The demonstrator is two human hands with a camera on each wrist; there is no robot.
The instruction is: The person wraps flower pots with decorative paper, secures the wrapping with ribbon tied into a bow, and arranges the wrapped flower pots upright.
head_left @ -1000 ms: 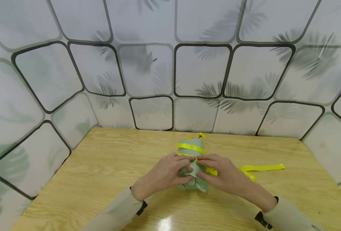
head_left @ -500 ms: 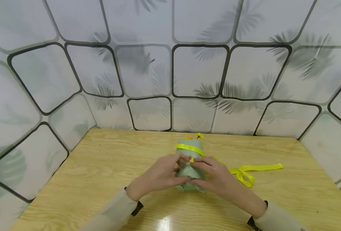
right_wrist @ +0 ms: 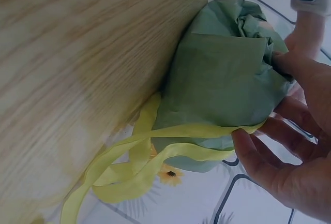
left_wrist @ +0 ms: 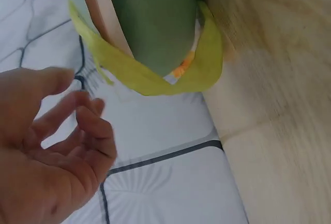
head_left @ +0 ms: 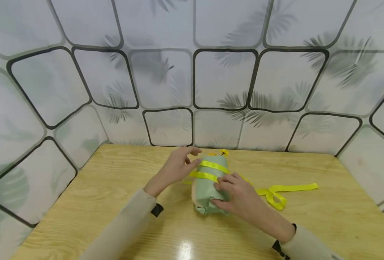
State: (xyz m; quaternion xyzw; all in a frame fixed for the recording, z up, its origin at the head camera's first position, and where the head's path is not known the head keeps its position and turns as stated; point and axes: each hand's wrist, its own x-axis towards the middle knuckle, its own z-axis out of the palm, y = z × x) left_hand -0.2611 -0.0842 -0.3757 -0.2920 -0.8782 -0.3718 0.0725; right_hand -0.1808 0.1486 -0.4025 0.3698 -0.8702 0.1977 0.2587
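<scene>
Subject of inspection: a green paper parcel [head_left: 206, 190], lying on the wooden table [head_left: 130, 180] slightly right of centre in the lower half of the head frame. Its long axis runs nearly up and down the frame: the end with yellow flowers [head_left: 224, 152] points to the top, the crumpled, folded end to the bottom.

Right hand [head_left: 240, 195]: the nearer of the two, in contact with the parcel at its lower right. Bent fingers press at the ribbon [head_left: 205, 176], while the thumb sits apart from them, at the folded paper below. No pinch between thumb and fingers is visible.

Left hand [head_left: 175, 166]: just beside the parcel's upper left edge. Thumb and loosely bent fingers stand apart with nothing between them; the left wrist view shows a gap between this hand and the ribbon.

Governing relation: the ribbon crosses the parcel's long axis in two bands, sloping slightly down toward the right of the frame. Its slack part shows at the parcel's left edge, on the left hand's side. A loose tail trails across the table to the right, past the right hand, with a small loop in it.
</scene>
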